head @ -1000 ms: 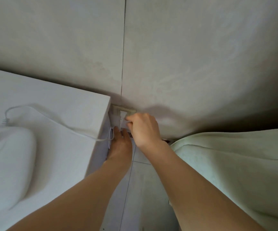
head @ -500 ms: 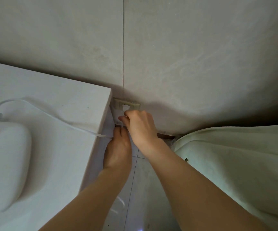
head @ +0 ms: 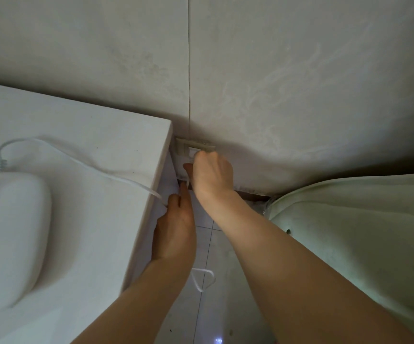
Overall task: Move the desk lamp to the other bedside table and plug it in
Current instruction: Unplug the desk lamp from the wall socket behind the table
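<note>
The white desk lamp (head: 9, 234) stands on the white bedside table (head: 96, 135) at the left. Its white cord (head: 89, 165) runs across the tabletop and over the right edge. My left hand (head: 176, 224) is down beside the table's side, fingers closed on the cord just past the edge. My right hand (head: 212, 172) is closed at the beige wall socket (head: 188, 147), low on the wall behind the table; the plug itself is hidden under its fingers. A loop of cord (head: 203, 276) hangs below my left wrist.
A bed with a pale green sheet (head: 350, 232) fills the right side. Between bed and table is a narrow strip of grey tiled floor (head: 216, 314). A padded grey wall (head: 250, 70) rises behind.
The view has shifted slightly and the lamp sits a little further left in frame. Both hands stay at the socket; a loop of cord now shows below my left wrist.
</note>
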A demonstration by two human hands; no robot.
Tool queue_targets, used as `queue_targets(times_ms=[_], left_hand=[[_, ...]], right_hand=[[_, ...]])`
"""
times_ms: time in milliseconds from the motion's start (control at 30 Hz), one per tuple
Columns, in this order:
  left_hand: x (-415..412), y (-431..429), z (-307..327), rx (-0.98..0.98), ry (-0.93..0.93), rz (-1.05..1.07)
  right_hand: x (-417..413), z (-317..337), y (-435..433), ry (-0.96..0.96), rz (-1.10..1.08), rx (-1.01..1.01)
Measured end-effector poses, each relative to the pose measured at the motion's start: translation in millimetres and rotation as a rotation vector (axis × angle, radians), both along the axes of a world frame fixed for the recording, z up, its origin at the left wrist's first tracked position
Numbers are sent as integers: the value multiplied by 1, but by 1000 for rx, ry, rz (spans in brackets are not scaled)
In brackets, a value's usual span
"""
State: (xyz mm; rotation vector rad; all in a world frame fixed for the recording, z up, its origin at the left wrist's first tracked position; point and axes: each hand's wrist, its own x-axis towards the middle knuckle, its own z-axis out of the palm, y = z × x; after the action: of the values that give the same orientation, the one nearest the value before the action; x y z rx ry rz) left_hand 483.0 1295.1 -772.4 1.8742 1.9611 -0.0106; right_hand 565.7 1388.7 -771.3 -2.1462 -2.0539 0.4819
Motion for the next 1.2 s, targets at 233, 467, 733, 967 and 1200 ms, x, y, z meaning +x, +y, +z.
queue_targets(times_ms=[233,467,733,967,1200], left_hand=[[6,-6,-4,13,56,10],[7,-4,-6,-9,49,17],[6,-9,0,-34,-21,45],[5,-30,-1,-93,-179,116],[9,-35,-5,-27,93,-30]], right_hand=[[3,-12,2,209,-122,-86],[-1,-14,5,229,-169,-69],[-9,-12,-3,205,-228,-20],[-12,-9,-15,208,-174,-159],[12,15,-34,160,-141,-42]])
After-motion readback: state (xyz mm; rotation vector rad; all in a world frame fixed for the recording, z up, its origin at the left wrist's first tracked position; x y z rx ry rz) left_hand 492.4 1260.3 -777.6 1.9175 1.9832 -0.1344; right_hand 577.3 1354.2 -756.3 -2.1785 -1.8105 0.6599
